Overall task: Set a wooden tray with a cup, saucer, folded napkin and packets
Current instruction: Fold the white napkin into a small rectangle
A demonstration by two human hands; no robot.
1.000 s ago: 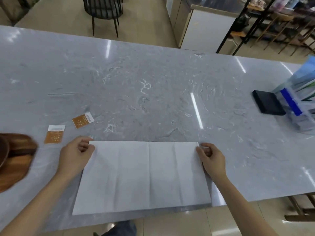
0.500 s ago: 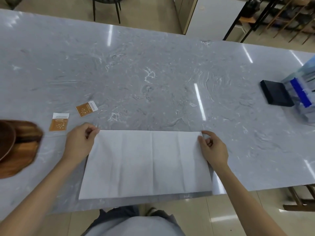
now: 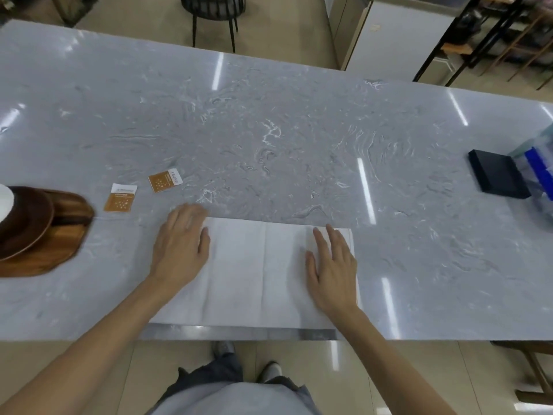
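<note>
A white napkin (image 3: 263, 274) lies flat at the near edge of the grey marble table (image 3: 269, 130), its creases running front to back, as I watch from the head camera. My view shows both hands laid palm-down on it with fingers straight: the left hand (image 3: 181, 247) presses the napkin's left end, its fingertips reaching past the far edge onto the stone, and the right hand (image 3: 333, 265) presses the right end, fingers slightly spread. Neither hand pinches or curls round anything.

To the left of the napkin, two orange-and-white packets (image 3: 121, 198) lie apart on the table, one near the left hand, the second (image 3: 165, 180) a little farther back and tilted. At the far left edge of the frame sits the wooden tray (image 3: 57, 244), carrying a dark saucer (image 3: 27, 220) with a white cup (image 3: 4, 202) only partly in view.

Well to the right, a black box (image 3: 496, 175) rests beside a clear plastic holder (image 3: 538, 172) with blue parts inside. A black chair (image 3: 214, 13) stands on the tiled floor beyond the table.
</note>
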